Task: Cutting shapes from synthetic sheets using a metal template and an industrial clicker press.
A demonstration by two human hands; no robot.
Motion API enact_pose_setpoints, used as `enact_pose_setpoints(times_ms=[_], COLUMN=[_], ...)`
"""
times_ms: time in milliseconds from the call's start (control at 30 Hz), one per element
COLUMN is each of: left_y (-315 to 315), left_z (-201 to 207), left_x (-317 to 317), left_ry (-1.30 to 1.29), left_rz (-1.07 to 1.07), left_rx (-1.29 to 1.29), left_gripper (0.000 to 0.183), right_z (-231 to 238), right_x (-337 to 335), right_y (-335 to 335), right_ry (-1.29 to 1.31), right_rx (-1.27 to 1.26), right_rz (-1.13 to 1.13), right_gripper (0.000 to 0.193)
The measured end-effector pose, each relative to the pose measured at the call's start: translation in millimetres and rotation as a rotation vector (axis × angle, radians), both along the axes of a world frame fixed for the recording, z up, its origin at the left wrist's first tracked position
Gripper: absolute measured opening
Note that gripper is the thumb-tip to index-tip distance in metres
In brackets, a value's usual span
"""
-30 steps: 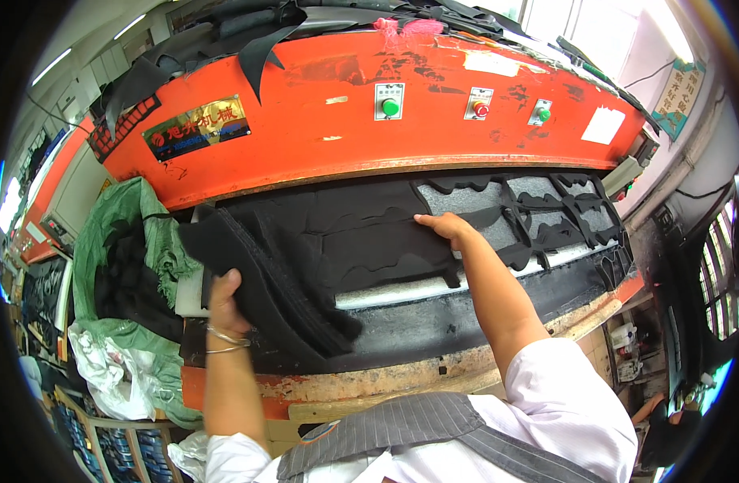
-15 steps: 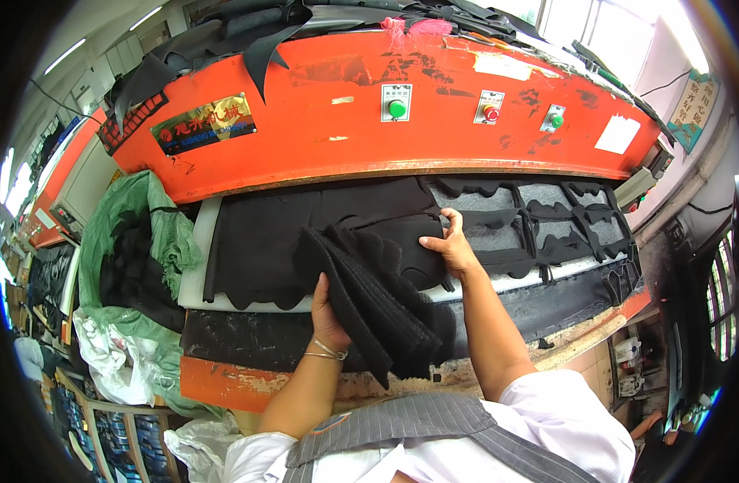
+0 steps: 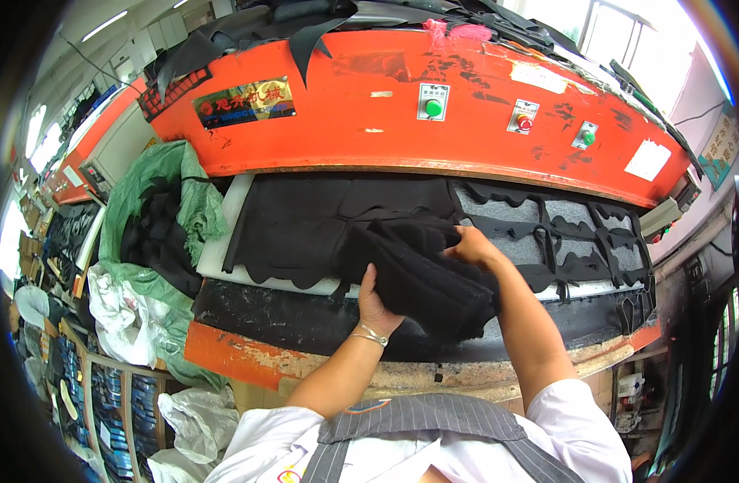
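A stack of black cut fabric pieces (image 3: 434,282), soft and fuzzy-edged, is held over the front of the press bed. My left hand (image 3: 377,310) grips its near left side, with the thumb up along the edge and the fingers hidden underneath. At its far right corner, my right hand (image 3: 472,244) is closed on the edge of the stack. Beneath lies a black sheet (image 3: 293,229) with cut outlines and a wavy front edge. To its right, a black offcut web (image 3: 547,228) frames bare grey patches where shapes are gone.
An orange press beam (image 3: 329,145) spans the back, with green (image 3: 433,108) and red (image 3: 524,122) buttons. Black scraps (image 3: 410,12) lie on top. A green sack (image 3: 128,217) of black offcuts stands left. A worn front ledge (image 3: 249,354) runs nearest me.
My right hand has moved from the piece on the bed onto the stack. The fanned stack is now more closed up and turned. The whole view has shifted slightly.
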State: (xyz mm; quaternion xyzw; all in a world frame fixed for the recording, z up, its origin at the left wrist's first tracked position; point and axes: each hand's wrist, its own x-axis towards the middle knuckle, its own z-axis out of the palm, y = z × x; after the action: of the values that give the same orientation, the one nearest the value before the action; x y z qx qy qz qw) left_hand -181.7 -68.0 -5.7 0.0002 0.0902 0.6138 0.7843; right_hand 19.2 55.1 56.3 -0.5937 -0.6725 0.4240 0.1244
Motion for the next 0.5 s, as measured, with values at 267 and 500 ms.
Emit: enact_pose_setpoints(times_ms=[267, 500], left_y=[-30, -29], left_z=[-17, -1], left_x=[-9, 6], left_ry=[0.004, 0.064], left_rz=[0.038, 0.018], left_rx=[0.032, 0.018], left_gripper=[0.064, 0.066], right_z=[-15, -72], right_x=[-6, -19], right_y=[-25, -88], right_ry=[-0.168, -0.093], right_rx=[0.104, 0.932], right_rz=[-0.073, -0.014], right_gripper=[0.072, 0.019])
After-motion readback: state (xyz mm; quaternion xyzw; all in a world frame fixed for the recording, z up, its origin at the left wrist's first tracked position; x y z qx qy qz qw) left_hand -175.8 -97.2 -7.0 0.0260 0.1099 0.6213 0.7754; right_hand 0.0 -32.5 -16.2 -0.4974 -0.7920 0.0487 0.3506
